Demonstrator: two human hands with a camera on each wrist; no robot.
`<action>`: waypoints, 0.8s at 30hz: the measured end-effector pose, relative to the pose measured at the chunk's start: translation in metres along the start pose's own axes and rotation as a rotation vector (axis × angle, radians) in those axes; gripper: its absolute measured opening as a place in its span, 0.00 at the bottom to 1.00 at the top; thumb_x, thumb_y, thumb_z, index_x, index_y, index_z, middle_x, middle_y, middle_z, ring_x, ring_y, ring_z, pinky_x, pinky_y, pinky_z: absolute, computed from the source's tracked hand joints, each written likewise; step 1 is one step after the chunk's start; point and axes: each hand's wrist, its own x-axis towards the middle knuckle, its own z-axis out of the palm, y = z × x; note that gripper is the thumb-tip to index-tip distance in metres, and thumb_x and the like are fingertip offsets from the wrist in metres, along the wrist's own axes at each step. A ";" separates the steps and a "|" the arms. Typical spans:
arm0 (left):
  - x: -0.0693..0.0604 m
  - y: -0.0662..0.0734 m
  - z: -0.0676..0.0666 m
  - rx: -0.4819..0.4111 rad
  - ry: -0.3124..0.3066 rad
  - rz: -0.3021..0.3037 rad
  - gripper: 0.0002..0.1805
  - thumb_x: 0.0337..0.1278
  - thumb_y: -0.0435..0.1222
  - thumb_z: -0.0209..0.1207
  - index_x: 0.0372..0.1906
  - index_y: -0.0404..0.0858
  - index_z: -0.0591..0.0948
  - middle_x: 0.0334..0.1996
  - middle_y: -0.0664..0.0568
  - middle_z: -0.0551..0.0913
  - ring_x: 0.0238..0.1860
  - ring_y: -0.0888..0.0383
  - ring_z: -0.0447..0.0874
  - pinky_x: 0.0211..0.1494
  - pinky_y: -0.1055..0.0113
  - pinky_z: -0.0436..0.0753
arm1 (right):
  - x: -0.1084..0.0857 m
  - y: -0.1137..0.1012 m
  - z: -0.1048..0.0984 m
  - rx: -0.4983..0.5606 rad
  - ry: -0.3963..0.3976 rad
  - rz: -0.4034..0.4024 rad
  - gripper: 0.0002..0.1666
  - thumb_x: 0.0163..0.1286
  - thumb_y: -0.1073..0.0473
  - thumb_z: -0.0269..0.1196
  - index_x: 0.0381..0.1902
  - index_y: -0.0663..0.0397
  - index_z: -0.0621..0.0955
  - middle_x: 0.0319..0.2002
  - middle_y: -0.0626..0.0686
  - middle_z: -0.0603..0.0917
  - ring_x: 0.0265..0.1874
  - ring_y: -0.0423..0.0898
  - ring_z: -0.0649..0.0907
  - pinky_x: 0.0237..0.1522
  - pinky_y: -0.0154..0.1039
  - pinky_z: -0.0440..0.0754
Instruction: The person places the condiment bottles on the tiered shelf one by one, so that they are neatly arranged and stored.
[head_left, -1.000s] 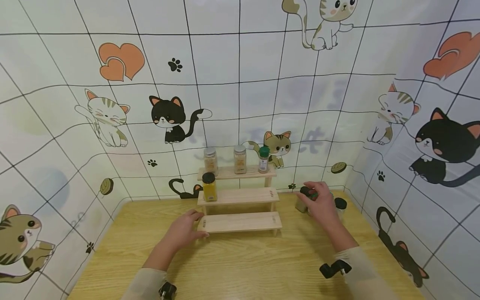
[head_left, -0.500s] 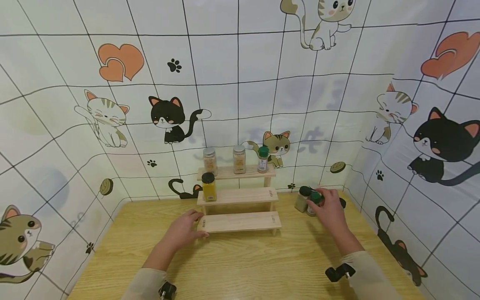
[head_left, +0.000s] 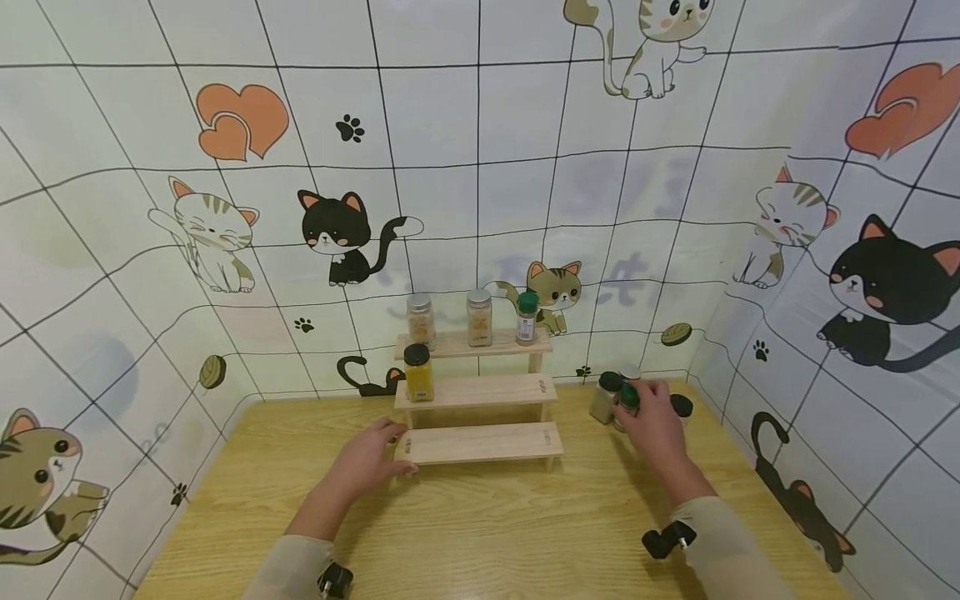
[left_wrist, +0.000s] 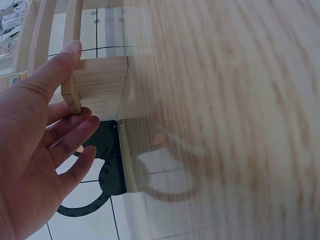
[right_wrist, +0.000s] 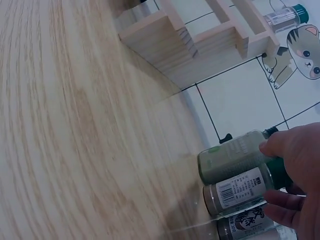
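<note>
Pinching the green-capped jar (right_wrist: 241,191) by its cap, the right hand (head_left: 654,417) is well to the right of the rack (head_left: 480,446), with thumb and fingers together around this cap. The left hand (head_left: 365,457) is clamped on the left end of the rack's lowest step. Also right of the rack stand the grey-green jar (right_wrist: 232,159), close beside the pinched one, and the far-right jar (head_left: 681,407). I think a neighbour could tip over, because the jars stand so near that a knuckle may catch one. If the left hand pushes, the rack might slide and its yellow jar (head_left: 418,375) might wobble. Compared with one second ago, the thumb no longer crosses before the grey-green jar; the left hand keeps the same place on the rack.
</note>
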 end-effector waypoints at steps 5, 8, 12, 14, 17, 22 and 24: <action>0.000 0.001 -0.001 -0.004 0.003 -0.002 0.39 0.55 0.51 0.84 0.67 0.35 0.85 0.54 0.48 0.83 0.53 0.46 0.88 0.56 0.43 0.88 | -0.002 0.001 0.004 -0.043 0.038 -0.048 0.33 0.78 0.58 0.73 0.73 0.63 0.74 0.64 0.73 0.73 0.56 0.76 0.82 0.50 0.73 0.85; 0.000 0.001 -0.001 -0.001 0.001 -0.003 0.39 0.55 0.51 0.84 0.67 0.35 0.85 0.54 0.48 0.83 0.53 0.47 0.88 0.56 0.44 0.88 | -0.004 0.001 0.004 -0.024 0.056 -0.068 0.30 0.76 0.60 0.74 0.69 0.62 0.76 0.61 0.73 0.76 0.56 0.76 0.83 0.50 0.73 0.86; -0.001 0.003 -0.002 -0.009 0.002 -0.002 0.39 0.55 0.50 0.84 0.67 0.35 0.85 0.54 0.48 0.83 0.53 0.47 0.88 0.56 0.44 0.88 | -0.005 0.000 0.002 0.050 0.054 -0.053 0.26 0.77 0.61 0.74 0.67 0.59 0.78 0.59 0.70 0.78 0.54 0.73 0.84 0.51 0.71 0.86; -0.002 0.004 -0.003 -0.016 0.003 -0.004 0.39 0.55 0.50 0.84 0.67 0.34 0.85 0.54 0.48 0.83 0.53 0.47 0.88 0.56 0.43 0.88 | -0.006 -0.001 0.000 0.095 0.055 -0.053 0.25 0.77 0.62 0.73 0.67 0.59 0.80 0.58 0.68 0.78 0.51 0.70 0.84 0.49 0.67 0.86; -0.001 0.004 -0.003 -0.019 0.002 -0.009 0.39 0.55 0.50 0.84 0.67 0.34 0.85 0.54 0.48 0.84 0.53 0.46 0.88 0.56 0.43 0.88 | -0.004 -0.002 -0.002 0.151 0.054 -0.069 0.23 0.78 0.63 0.72 0.67 0.59 0.81 0.58 0.66 0.79 0.50 0.64 0.84 0.47 0.60 0.86; -0.002 0.004 -0.004 -0.019 -0.008 -0.020 0.39 0.56 0.51 0.84 0.67 0.35 0.85 0.54 0.49 0.84 0.53 0.47 0.88 0.56 0.44 0.88 | 0.001 -0.009 -0.009 0.252 0.035 -0.115 0.22 0.79 0.66 0.69 0.68 0.58 0.82 0.62 0.63 0.79 0.58 0.61 0.83 0.53 0.53 0.86; -0.002 0.005 -0.004 -0.022 -0.008 -0.019 0.39 0.56 0.51 0.84 0.67 0.35 0.85 0.54 0.49 0.84 0.53 0.47 0.88 0.56 0.44 0.88 | 0.003 -0.015 -0.013 0.291 0.030 -0.133 0.22 0.79 0.67 0.68 0.67 0.59 0.82 0.62 0.62 0.79 0.59 0.61 0.83 0.54 0.48 0.86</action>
